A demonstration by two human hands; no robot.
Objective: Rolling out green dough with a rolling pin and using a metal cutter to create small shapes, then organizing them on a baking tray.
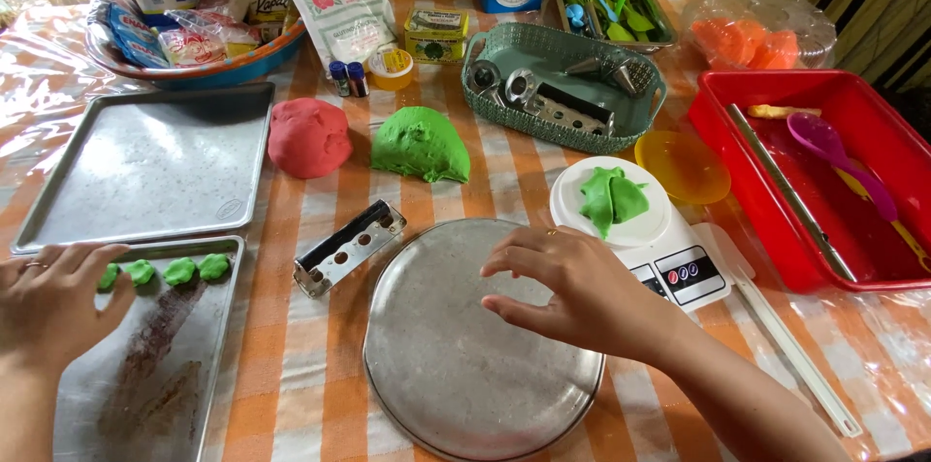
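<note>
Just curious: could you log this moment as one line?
left hand: placing green dough pieces on tray | right hand: open above round pan
</note>
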